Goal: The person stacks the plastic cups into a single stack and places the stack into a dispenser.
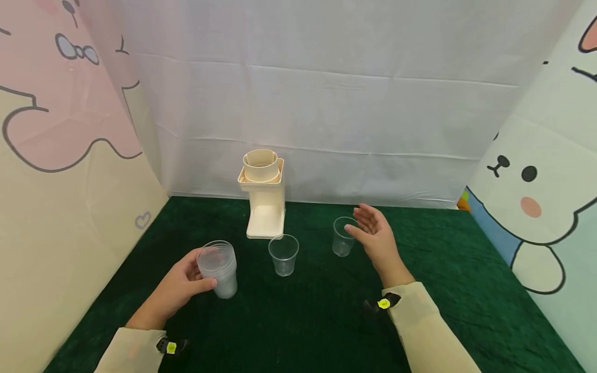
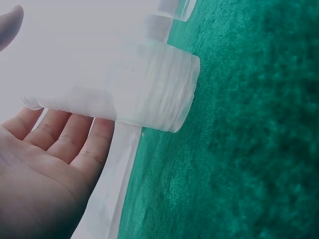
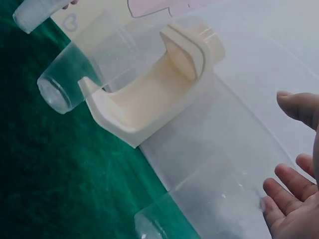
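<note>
In the head view my left hand (image 1: 179, 282) holds a stack of clear plastic cups (image 1: 223, 274), thumb across the near side and fingers behind. The left wrist view has the fingers (image 2: 79, 134) along one side of the stack (image 2: 154, 87), its base over the green cloth. My right hand (image 1: 375, 238) is by a single clear cup (image 1: 342, 243), thumb and fingers spread apart near its rim. From the right wrist, fingertips (image 3: 271, 206) show close to that cup (image 3: 199, 199). A second single cup (image 1: 283, 256) stands upright between the hands.
A cream plastic stand (image 1: 266, 207) with a round holder on top stands at the back, behind the middle cup. Dark green cloth (image 1: 303, 321) covers the table. A white curtain (image 1: 326, 114) hangs along the back edge, with cartoon-printed cloths (image 1: 74, 207) at both sides.
</note>
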Demonstrator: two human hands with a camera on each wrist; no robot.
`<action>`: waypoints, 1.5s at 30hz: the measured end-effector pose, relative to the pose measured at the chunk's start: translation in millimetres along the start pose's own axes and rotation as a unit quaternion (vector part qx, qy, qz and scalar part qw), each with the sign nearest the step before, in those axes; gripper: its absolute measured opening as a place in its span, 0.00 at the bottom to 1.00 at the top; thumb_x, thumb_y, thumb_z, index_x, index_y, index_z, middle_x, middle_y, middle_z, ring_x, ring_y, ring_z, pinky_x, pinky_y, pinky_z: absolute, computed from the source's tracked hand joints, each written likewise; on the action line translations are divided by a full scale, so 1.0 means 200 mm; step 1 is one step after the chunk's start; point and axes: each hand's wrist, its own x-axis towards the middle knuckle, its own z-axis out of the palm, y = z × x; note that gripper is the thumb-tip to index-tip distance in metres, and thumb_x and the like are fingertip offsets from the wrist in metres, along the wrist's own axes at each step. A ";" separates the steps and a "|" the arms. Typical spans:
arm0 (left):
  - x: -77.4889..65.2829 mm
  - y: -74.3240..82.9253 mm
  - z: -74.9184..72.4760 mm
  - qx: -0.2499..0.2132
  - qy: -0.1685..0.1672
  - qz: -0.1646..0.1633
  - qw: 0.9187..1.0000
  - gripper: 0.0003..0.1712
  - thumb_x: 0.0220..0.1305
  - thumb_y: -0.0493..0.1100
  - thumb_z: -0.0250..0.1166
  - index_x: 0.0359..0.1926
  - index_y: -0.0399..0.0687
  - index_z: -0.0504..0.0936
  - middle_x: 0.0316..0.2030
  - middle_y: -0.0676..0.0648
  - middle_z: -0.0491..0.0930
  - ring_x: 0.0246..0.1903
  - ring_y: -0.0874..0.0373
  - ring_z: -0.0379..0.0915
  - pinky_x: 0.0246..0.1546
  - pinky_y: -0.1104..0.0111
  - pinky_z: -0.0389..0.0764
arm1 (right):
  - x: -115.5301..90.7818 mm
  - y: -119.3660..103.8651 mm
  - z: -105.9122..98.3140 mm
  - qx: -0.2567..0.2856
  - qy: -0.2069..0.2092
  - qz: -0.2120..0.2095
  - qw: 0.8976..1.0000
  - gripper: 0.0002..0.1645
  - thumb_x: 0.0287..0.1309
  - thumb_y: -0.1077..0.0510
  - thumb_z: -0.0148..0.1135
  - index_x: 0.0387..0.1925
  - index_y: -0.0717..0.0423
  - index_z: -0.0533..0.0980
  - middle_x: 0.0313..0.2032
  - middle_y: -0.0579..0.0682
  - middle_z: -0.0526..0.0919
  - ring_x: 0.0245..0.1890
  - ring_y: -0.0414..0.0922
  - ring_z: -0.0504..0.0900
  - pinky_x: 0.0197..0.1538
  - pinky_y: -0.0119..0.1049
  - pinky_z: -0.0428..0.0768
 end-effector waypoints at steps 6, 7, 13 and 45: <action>-0.01 -0.01 0.00 -0.006 -0.003 0.001 1.000 0.37 0.69 0.35 0.67 0.74 0.39 0.61 0.64 0.32 0.69 0.56 0.60 0.77 0.53 0.70 0.79 | 0.01 0.03 -0.01 -0.008 0.014 -0.003 1.000 0.43 0.65 0.60 0.70 0.75 0.63 0.60 0.70 0.58 0.68 0.73 0.53 0.64 0.75 0.49 0.59; -0.01 -0.01 0.00 -0.007 -0.003 0.002 1.000 0.37 0.69 0.35 0.67 0.74 0.39 0.61 0.64 0.32 0.69 0.56 0.60 0.77 0.53 0.70 0.79 | 0.01 0.03 -0.01 -0.007 0.016 -0.005 1.000 0.43 0.65 0.61 0.71 0.74 0.63 0.61 0.70 0.58 0.69 0.72 0.52 0.65 0.75 0.48 0.59; -0.01 -0.01 0.00 -0.004 -0.003 0.003 1.000 0.38 0.69 0.36 0.67 0.75 0.40 0.61 0.65 0.32 0.69 0.56 0.61 0.77 0.53 0.71 0.78 | 0.02 0.03 -0.01 -0.013 0.024 0.000 1.000 0.43 0.64 0.59 0.72 0.74 0.61 0.62 0.70 0.57 0.69 0.72 0.51 0.66 0.75 0.46 0.59; 0.00 0.00 0.00 -0.012 -0.009 0.008 1.000 0.37 0.69 0.35 0.66 0.75 0.39 0.61 0.65 0.32 0.69 0.57 0.58 0.77 0.54 0.71 0.78 | 0.07 0.15 0.00 -0.114 -0.066 0.098 0.987 0.50 0.60 0.51 0.76 0.76 0.53 0.58 0.71 0.59 0.69 0.72 0.55 0.65 0.73 0.59 0.61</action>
